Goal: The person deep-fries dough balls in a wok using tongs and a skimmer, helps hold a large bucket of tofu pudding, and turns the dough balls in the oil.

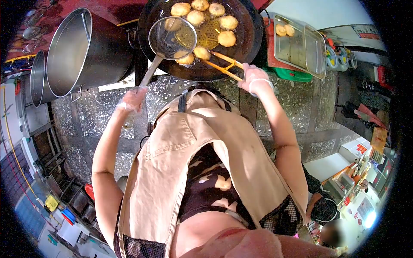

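Note:
My left hand (134, 99), in a clear plastic glove, is closed round the handle of a round mesh strainer (173, 38). The strainer's basket is over the left part of a large dark wok (251, 38). In the wok, several golden fried pieces (226, 38) lie in yellow oil. My right hand (254, 78), gloved too, grips a pair of wooden tongs (223, 66). The tips of the tongs are at a fried piece (201, 53) near the wok's front edge. Whether they pinch it is hard to tell.
A large metal pot (107, 51) stands left of the wok, with a smaller pot (38, 79) beyond it. On the right, a metal tray (297, 51) holds a few fried pieces, above a green container (292, 75). Another person (325, 210) is at the lower right.

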`<state>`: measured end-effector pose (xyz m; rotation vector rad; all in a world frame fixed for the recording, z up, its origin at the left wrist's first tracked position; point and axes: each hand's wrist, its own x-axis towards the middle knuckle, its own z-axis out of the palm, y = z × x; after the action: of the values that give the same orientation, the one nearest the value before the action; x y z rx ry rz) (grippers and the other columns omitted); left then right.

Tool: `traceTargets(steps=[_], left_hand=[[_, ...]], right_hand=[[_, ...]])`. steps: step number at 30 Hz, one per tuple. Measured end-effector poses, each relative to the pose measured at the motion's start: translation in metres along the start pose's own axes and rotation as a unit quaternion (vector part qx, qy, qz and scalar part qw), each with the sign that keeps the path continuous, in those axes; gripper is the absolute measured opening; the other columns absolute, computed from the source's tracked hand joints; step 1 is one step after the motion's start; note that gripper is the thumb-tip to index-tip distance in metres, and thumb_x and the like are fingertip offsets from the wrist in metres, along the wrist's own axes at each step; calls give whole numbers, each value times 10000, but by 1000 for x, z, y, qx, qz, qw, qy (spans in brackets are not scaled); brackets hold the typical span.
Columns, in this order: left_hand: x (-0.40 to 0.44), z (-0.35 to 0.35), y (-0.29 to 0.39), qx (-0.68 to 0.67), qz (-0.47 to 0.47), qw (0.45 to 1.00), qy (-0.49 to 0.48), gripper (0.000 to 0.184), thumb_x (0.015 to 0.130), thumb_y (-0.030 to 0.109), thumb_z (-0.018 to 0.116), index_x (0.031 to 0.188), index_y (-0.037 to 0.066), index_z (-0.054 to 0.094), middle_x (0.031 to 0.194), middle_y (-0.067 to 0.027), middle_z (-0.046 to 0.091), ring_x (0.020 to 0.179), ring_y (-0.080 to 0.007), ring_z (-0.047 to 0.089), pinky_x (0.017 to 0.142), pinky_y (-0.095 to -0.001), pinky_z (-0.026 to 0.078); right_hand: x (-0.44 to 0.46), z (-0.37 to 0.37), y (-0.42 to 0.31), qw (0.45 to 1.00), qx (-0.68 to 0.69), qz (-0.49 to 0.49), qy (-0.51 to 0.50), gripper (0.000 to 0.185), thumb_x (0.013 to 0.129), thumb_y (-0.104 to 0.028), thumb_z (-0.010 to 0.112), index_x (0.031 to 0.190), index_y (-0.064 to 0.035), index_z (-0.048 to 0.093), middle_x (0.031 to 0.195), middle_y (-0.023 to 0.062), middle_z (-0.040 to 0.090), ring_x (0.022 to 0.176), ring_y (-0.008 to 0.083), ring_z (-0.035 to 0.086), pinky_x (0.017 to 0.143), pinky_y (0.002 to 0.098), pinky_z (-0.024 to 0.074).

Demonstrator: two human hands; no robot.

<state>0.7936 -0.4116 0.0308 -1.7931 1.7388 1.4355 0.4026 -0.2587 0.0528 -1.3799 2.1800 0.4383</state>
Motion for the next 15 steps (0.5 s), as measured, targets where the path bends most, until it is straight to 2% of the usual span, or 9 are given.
traceTargets(steps=[1, 2, 5, 6, 7, 9, 13, 15], left_hand=[[-1, -1, 1, 1, -3, 1000, 5, 563, 849, 538, 520, 798, -20, 576, 537, -70, 523, 446, -173, 511, 432, -336, 413], [-1, -2, 0, 0, -4, 1000, 8, 563, 849, 538, 520, 798, -20, 576, 537, -70, 523, 446, -173, 511, 432, -336, 413], [2, 0, -2, -4, -9, 1000, 2, 557, 852, 533, 517, 802, -19, 570, 543, -69, 524, 453, -175, 517, 442, -333, 419], [3, -1, -2, 5, -11, 1000, -2, 553, 854, 531, 515, 813, -19, 565, 549, -69, 524, 455, -174, 517, 447, -330, 422], [3, -1, -2, 14, -13, 1000, -6, 550, 856, 528, 514, 824, -19, 561, 554, -69, 525, 457, -173, 517, 451, -327, 424], [0, -1, 3, 13, -17, 1000, -8, 546, 856, 527, 515, 835, -18, 558, 559, -69, 526, 462, -172, 522, 454, -325, 426], [-5, -1, 9, 15, -37, 999, 3, 550, 848, 530, 526, 869, -18, 559, 576, -71, 537, 472, -171, 532, 456, -323, 436], [-3, -1, 7, 11, -40, 999, -1, 557, 843, 535, 533, 884, -20, 561, 582, -71, 538, 473, -169, 532, 455, -322, 441]], right_hand=[[3, -3, 5, 998, 50, -3, -44, 637, 694, -330, 711, 1203, -47, 453, 1006, 174, 594, 973, 317, 583, 846, 387, 458], [5, -1, 13, 994, 105, -17, -26, 638, 677, -349, 728, 1184, -46, 487, 1013, 197, 604, 972, 334, 578, 847, 384, 447], [14, 2, 33, 963, 262, -2, -59, 508, 710, -302, 729, 1110, -30, 572, 1000, 128, 638, 928, 238, 597, 833, 316, 435], [19, 8, 34, 946, 318, 6, -54, 436, 738, -254, 719, 1088, -30, 589, 945, 83, 644, 897, 175, 579, 822, 291, 425], [21, 8, 41, 943, 328, 25, -57, 419, 747, -232, 718, 1092, -33, 588, 950, 65, 642, 881, 155, 569, 823, 284, 421], [29, 16, 49, 945, 323, 18, -46, 496, 703, -350, 732, 1084, -62, 598, 995, 144, 640, 958, 288, 596, 842, 365, 445], [22, 24, 55, 941, 336, 26, -44, 530, 698, -373, 729, 1087, -43, 588, 1026, 167, 629, 976, 306, 591, 852, 372, 444], [4, 19, 51, 943, 333, 15, 4, 567, 696, -386, 727, 1090, -11, 567, 1045, 200, 613, 985, 324, 586, 860, 386, 442]])
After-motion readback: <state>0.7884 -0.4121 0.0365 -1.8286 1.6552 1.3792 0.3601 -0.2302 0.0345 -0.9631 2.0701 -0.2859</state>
